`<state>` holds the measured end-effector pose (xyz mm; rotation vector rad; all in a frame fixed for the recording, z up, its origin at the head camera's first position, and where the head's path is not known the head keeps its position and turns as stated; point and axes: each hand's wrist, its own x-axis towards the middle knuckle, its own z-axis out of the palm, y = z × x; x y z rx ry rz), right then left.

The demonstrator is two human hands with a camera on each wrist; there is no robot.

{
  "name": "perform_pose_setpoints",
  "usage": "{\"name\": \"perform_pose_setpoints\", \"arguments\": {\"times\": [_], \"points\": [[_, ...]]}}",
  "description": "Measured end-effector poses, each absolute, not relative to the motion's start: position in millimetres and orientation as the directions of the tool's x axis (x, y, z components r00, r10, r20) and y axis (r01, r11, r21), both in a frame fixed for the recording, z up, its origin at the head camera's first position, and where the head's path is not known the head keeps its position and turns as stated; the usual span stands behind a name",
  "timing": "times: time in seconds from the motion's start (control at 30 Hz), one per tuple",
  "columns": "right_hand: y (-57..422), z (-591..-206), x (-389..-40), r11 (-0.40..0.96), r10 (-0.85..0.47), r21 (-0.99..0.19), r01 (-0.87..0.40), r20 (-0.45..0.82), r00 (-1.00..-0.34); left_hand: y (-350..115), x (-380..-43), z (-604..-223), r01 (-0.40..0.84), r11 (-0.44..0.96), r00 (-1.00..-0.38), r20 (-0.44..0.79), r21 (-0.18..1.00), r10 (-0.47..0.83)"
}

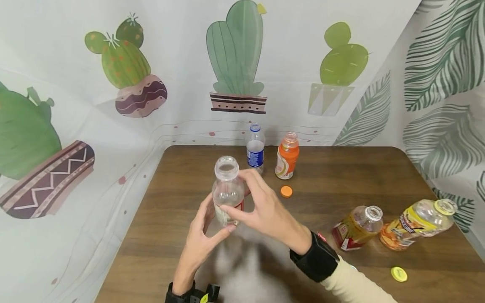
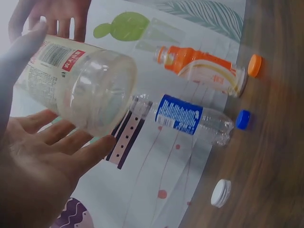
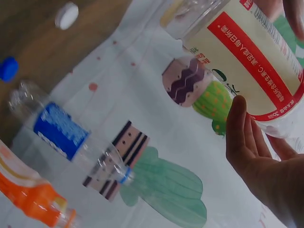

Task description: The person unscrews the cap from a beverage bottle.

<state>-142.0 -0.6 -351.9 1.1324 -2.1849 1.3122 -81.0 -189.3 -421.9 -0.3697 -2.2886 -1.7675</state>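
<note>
A clear plastic bottle (image 1: 228, 191) with a cream and red label is held above the table between both hands, its neck uncapped. My left hand (image 1: 202, 240) holds the lower part, thumb in front and fingers on the far side. From the right, my right hand (image 1: 265, 208) grips the body, its thumb across the front. The left wrist view shows the bottle's round base (image 2: 111, 90) tilted toward the camera. Printed text on the red band of the label (image 3: 256, 61) shows in the right wrist view.
Behind stand a blue-labelled bottle (image 1: 255, 153) and an orange bottle (image 1: 288, 155), with an orange cap (image 1: 286, 191). A blue cap (image 2: 243, 119) and white cap (image 2: 221, 193) lie nearby. At right are a red-labelled bottle (image 1: 354, 229), yellow-labelled bottle (image 1: 413, 223) and yellow cap (image 1: 399, 274).
</note>
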Motion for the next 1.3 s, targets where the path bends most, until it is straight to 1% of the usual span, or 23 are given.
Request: {"name": "perform_pose_setpoints", "arguments": {"times": [0.1, 0.23, 0.33, 0.47, 0.6, 0.67, 0.83, 1.0, 1.07, 1.2, 1.3], "points": [[-4, -343, -158, 0.261, -0.423, -0.583, -0.769, 0.647, -0.635, -193, -82, -422, 0.374, 0.246, -0.927, 0.371, 0.894, 0.06], [-13, -335, -180, 0.314, -0.374, -0.617, -0.722, 0.618, -0.691, -196, -84, -421, 0.414, 0.259, -0.908, 0.416, 0.872, 0.05], [-24, -335, -200, 0.362, -0.355, -0.623, -0.694, 0.596, -0.72, -197, -85, -421, 0.428, 0.265, -0.899, 0.436, 0.864, 0.028], [-44, -344, -229, 0.412, -0.352, -0.614, -0.674, 0.574, -0.739, -199, -85, -421, 0.463, 0.258, -0.88, 0.475, 0.848, 0.016], [-63, -363, -256, 0.465, -0.364, -0.617, -0.635, 0.52, -0.772, -200, -85, -422, 0.516, 0.234, -0.849, 0.529, 0.824, 0.011], [-71, -374, -267, 0.496, -0.37, -0.619, -0.609, 0.484, -0.793, -200, -85, -423, 0.526, 0.231, -0.843, 0.538, 0.818, 0.014], [-84, -399, -289, 0.571, -0.37, -0.621, -0.537, 0.389, -0.844, -202, -82, -429, 0.497, 0.25, -0.862, 0.506, 0.831, 0.03], [-90, -415, -301, 0.629, -0.358, -0.626, -0.461, 0.294, -0.886, -203, -80, -433, 0.446, 0.254, -0.889, 0.458, 0.858, 0.014], [-91, -419, -303, 0.643, -0.355, -0.616, -0.454, 0.285, -0.89, -204, -79, -433, 0.425, 0.259, -0.899, 0.438, 0.868, 0.009], [-93, -424, -305, 0.653, -0.352, -0.596, -0.467, 0.307, -0.884, -204, -79, -434, 0.396, 0.263, -0.913, 0.407, 0.88, 0.015], [-93, -430, -306, 0.651, -0.347, -0.603, -0.46, 0.302, -0.888, -205, -78, -436, 0.387, 0.263, -0.918, 0.395, 0.884, 0.023]]}}
